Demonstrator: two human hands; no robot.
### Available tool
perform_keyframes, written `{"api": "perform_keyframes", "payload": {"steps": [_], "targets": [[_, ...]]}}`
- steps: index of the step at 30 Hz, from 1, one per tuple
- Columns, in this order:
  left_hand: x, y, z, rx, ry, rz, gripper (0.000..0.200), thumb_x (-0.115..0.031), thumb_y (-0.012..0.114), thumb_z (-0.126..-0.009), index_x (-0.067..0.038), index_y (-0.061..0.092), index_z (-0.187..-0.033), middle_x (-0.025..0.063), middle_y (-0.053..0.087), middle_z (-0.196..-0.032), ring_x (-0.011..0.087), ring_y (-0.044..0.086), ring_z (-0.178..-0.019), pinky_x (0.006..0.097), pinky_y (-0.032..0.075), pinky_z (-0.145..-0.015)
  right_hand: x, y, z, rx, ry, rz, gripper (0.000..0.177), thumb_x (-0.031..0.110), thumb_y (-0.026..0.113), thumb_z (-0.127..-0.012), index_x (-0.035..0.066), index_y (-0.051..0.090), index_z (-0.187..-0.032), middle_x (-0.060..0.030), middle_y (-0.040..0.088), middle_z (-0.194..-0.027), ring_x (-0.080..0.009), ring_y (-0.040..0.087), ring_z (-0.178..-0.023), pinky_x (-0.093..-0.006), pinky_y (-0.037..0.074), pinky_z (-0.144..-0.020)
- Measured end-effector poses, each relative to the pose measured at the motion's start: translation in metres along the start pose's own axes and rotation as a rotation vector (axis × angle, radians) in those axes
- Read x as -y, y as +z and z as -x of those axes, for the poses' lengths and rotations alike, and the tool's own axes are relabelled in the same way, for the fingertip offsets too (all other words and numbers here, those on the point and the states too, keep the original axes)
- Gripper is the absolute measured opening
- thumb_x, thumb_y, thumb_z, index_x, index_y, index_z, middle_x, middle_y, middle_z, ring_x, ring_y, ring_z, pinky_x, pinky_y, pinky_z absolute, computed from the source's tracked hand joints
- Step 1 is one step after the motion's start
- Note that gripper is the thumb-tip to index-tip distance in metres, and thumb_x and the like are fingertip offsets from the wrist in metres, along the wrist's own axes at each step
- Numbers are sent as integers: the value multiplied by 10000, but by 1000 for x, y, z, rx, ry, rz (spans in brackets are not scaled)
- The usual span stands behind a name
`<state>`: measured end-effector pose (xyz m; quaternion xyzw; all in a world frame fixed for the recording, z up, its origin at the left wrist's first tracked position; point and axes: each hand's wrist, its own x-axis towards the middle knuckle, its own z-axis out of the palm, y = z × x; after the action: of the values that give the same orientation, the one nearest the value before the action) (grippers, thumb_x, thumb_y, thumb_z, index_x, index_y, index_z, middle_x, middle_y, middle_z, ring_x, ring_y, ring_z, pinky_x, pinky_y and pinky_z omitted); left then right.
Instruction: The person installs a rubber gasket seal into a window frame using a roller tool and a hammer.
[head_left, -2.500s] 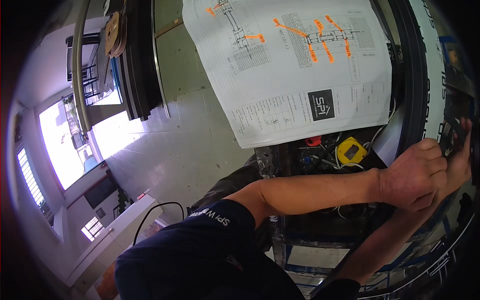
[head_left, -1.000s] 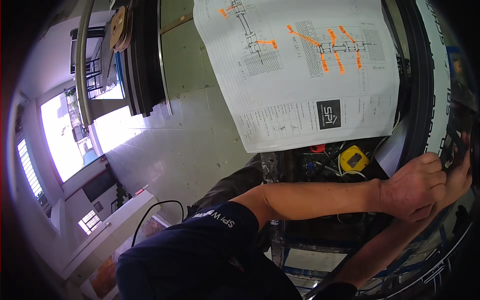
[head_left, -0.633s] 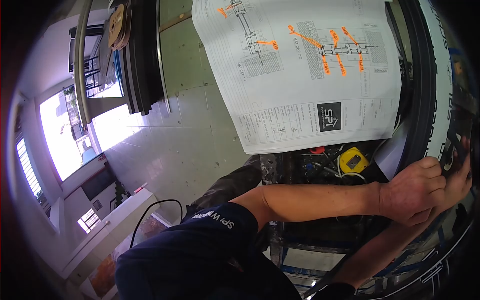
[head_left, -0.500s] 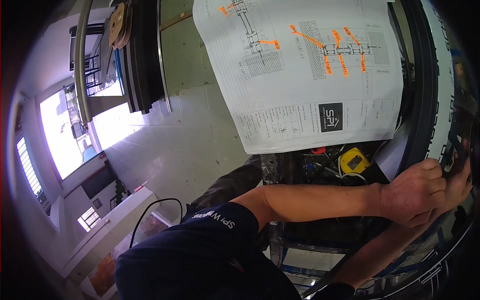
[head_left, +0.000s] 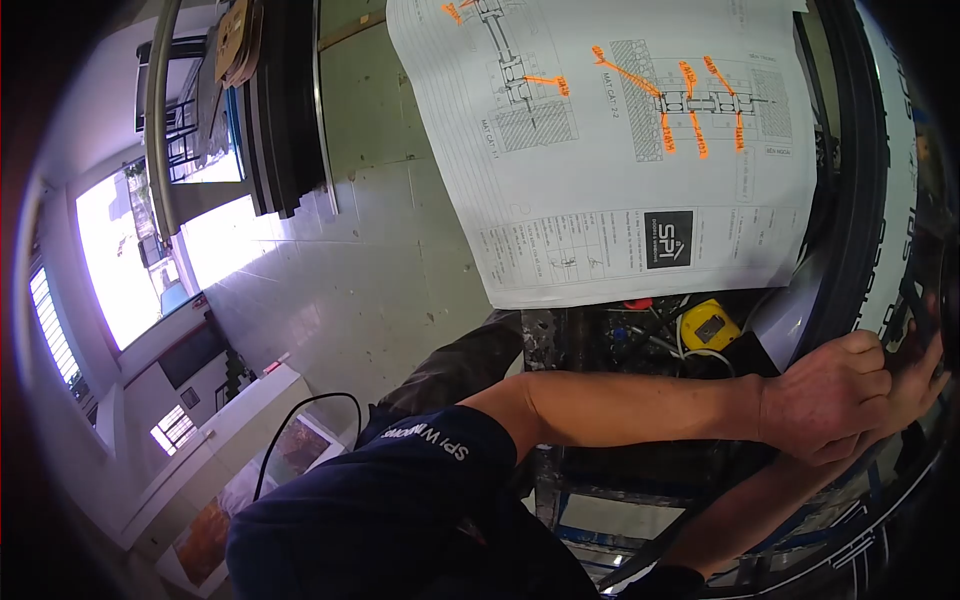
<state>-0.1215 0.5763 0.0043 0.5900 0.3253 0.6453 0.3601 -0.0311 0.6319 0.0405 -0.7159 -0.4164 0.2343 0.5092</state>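
Note:
My left hand [head_left: 825, 398] is curled closed at the right side, beside a black profile [head_left: 850, 190] and a white strip with dark lettering [head_left: 900, 200]. What its fingers hold, if anything, is hidden. Just beyond it, my right hand [head_left: 912, 385] is partly covered by the left one and lies in shadow near the frame's edge; its grip cannot be made out. A printed drawing sheet [head_left: 560, 235] with orange handwritten marks lies above my left forearm. Between sheet and forearm is a yellow tape measure [head_left: 709, 326].
Cables and small tools lie around the tape measure. Below the forearm stands a dark, paint-spotted frame [head_left: 620, 494]. Long dark profiles [head_left: 285, 110] are stacked at the upper left, beside the tiled floor [head_left: 360, 250]. A black cable [head_left: 300, 402] loops at the lower left.
The view has shifted slightly, so the sheet's drawings appear a little lower and further right. Both hands have stayed nearly in place, with my left hand slightly lower.

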Motion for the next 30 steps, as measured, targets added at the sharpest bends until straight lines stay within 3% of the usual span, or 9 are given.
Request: {"api": "perform_keyframes", "payload": {"steps": [30], "targets": [[-2,0,0,-4,-8,-22,205,-207,652,-664,-73,517,-739,69,464,-776,287,465,-732,416,396,-784,-1,3,3,1,-7,-42,347,230,496,-1081,-55,586,-1259,-154,653,-1273,-238,653,-1143,-358,534,-980]]}}
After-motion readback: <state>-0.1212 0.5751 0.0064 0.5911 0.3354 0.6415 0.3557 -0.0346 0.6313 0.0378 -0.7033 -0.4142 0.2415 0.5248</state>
